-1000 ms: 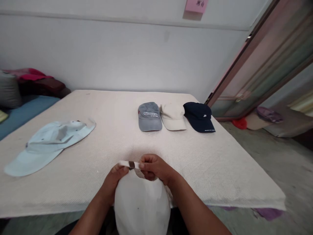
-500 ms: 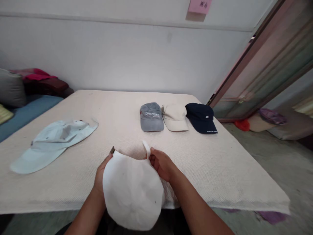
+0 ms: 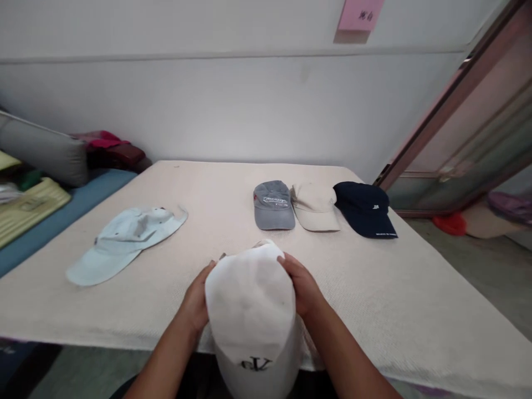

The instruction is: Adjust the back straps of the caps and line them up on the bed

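Observation:
A white baseball cap [image 3: 251, 310] with dark letters on its front is held between my two hands at the near edge of the table. My left hand [image 3: 198, 299] grips the cap's left side, close to a small buckle at the back opening. On the other side, my right hand [image 3: 302, 285] clasps the back right of the cap, fingers partly hidden behind the fabric. The cap's front and brim point toward me, the brim running past the bottom of the view. To the left, a pale blue cap [image 3: 128, 235] lies on its side, crumpled.
A grey cap [image 3: 274, 205], a beige cap [image 3: 316, 206] and a navy cap [image 3: 366, 209] form a row at the back right of the cloth-covered table [image 3: 199, 188]. Behind stands a white wall with a pink note [image 3: 361, 15]. Cushions lie at far left.
The white cap has tilted so its lettered front now shows. My right hand has left the loose strap end and holds the cap's side. The view has shifted left.

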`<state>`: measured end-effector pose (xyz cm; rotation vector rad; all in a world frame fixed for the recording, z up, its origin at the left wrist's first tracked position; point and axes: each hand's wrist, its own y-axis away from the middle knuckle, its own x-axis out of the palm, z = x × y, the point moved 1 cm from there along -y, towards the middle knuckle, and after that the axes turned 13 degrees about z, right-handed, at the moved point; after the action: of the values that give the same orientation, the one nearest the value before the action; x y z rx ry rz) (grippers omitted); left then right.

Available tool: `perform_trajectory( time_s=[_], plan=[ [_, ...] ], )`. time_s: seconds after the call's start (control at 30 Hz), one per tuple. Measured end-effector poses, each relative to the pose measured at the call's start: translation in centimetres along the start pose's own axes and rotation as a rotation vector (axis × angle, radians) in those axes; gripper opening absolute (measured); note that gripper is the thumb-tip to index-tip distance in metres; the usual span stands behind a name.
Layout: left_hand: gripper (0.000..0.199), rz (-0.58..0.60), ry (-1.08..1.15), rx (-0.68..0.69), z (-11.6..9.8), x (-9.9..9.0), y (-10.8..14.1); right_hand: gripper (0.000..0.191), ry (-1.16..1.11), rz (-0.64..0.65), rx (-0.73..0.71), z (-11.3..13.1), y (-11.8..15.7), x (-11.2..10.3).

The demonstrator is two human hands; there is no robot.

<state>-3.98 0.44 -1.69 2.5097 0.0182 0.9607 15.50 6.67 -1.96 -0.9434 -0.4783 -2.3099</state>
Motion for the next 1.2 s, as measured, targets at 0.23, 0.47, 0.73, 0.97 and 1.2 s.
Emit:
perform_trajectory(
  time_s=[0.23,0.47,0.73,0.97,1.2],
  plan=[
    [0.04,0.148,0.144,-0.022,2.9,0.7,1.7,0.024,-0.099,-0.254,-0.245,1.7,-1.2,-1.9],
    [0.024,0.167,0.198,-0.006,5.4,-1.3,3.6,0.03,-0.049,-0.256,-0.263,2.5,-2.1,-2.9],
    [0.044,0.119,0.146,0.091,4.7,-0.9,4.1,0.014,-0.159,-0.318,-0.2,1.4,-2.5,-2.7],
    [0.034,-0.191,-0.021,0.41,-1.4,-3.3,2.8,0.011,-0.094,-0.308,-0.007,-0.6,-2.2,-1.4],
    [0.026,-0.38,-0.182,0.651,-14.7,-9.4,1.4,0.016,0.081,-0.204,0.058,-2.1,-2.1,0.1]
  ],
)
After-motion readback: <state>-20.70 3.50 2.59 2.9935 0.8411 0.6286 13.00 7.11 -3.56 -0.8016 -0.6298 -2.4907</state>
